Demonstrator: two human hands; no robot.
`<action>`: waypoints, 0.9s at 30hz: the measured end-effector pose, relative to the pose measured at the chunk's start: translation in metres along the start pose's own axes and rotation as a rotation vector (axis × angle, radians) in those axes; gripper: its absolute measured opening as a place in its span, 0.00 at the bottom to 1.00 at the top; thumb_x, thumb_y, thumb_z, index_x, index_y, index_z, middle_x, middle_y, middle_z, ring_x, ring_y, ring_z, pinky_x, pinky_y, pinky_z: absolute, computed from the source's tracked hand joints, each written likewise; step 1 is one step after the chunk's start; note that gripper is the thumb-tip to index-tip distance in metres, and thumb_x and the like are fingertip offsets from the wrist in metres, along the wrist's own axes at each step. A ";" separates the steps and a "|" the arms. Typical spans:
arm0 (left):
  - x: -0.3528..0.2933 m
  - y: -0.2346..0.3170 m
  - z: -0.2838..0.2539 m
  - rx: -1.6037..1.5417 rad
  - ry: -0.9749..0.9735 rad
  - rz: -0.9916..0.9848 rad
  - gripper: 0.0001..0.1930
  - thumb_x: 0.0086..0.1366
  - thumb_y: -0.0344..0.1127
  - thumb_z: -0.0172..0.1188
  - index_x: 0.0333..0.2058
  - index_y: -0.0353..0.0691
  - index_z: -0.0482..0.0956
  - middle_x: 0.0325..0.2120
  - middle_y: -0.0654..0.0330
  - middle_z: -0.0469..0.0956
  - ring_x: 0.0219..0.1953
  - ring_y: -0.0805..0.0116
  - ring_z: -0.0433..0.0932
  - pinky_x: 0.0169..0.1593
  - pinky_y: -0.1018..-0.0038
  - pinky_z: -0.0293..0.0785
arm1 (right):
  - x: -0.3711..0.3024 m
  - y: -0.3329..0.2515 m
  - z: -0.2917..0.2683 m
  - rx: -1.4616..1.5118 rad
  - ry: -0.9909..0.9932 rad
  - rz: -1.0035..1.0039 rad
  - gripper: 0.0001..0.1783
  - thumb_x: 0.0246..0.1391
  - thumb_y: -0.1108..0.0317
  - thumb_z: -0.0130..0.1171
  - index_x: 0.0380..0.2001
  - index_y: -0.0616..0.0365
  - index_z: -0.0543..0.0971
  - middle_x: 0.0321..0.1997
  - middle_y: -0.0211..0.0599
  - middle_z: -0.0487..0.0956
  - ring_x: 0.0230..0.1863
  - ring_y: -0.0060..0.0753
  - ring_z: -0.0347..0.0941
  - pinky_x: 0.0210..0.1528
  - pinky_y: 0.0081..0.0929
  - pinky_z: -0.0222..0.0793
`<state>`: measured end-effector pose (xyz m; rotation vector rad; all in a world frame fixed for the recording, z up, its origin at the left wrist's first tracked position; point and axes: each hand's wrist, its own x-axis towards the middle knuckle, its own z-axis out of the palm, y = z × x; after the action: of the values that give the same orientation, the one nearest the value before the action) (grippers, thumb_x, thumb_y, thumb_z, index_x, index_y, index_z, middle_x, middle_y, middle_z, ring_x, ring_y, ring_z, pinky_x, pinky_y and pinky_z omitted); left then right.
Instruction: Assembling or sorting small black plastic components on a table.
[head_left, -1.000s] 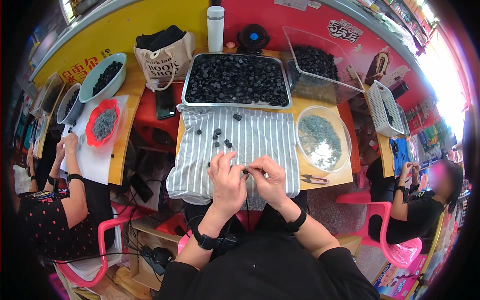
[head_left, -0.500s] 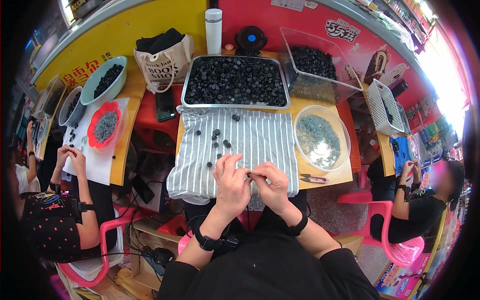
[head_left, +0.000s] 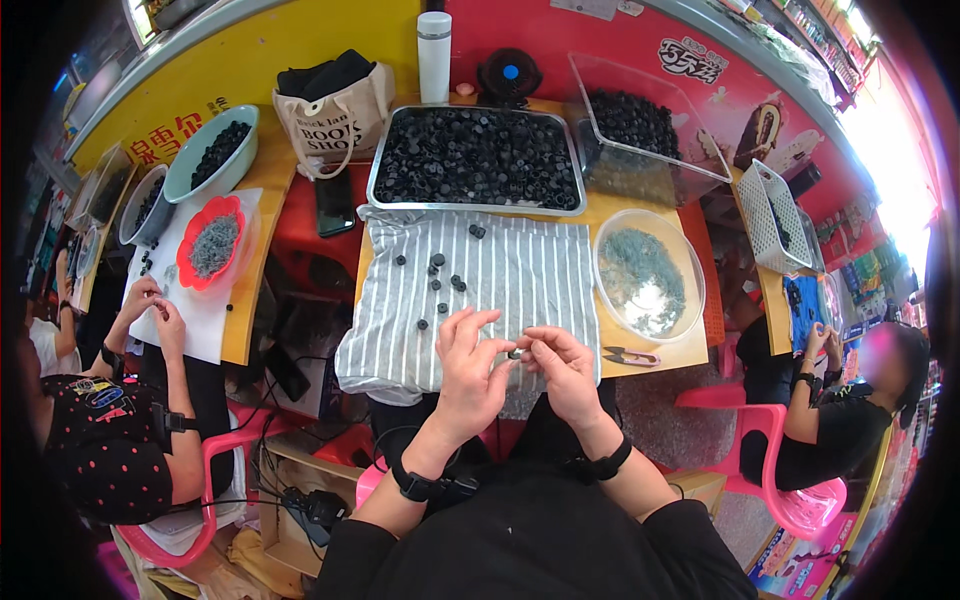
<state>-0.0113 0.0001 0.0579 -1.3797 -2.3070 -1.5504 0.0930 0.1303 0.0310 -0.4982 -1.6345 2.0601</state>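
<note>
My left hand (head_left: 472, 372) holds a small black round part (head_left: 514, 354) between thumb and forefinger, its other fingers stretched out. My right hand (head_left: 566, 374) is closed in a pinch at the other side of that part; whether its fingertips grip the part or something finer is too small to tell. Both hands are over the near edge of a grey and white striped cloth (head_left: 530, 270). Several loose black round parts (head_left: 437, 260) lie scattered on the cloth, beyond my left hand.
Beyond the cloth stands a metal tray (head_left: 480, 209) heaped with black parts. A clear tub (head_left: 652, 150) holds more. Thin greyish pieces fill a round clear bowl (head_left: 600, 262) at right, near thread snips (head_left: 632, 357). Co-workers sit left (head_left: 130, 430) and right (head_left: 830, 400).
My hands have shifted slightly right and the fingertips have parted a little, so the black part shows between them. The whole view has moved slightly.
</note>
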 end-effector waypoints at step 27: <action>0.013 -0.009 0.062 0.196 -0.136 0.175 0.15 0.51 0.21 0.60 0.40 0.33 0.81 0.47 0.48 0.75 0.50 0.44 0.71 0.50 0.58 0.69 | -0.001 0.005 -0.032 0.616 0.216 0.122 0.07 0.60 0.79 0.55 0.41 0.63 0.79 0.40 0.38 0.82 0.39 0.26 0.78 0.42 0.21 0.73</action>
<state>0.0001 0.0545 0.0271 -1.6283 -2.2651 -1.1832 0.1106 0.1551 0.0188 -0.5772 -0.7998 2.3536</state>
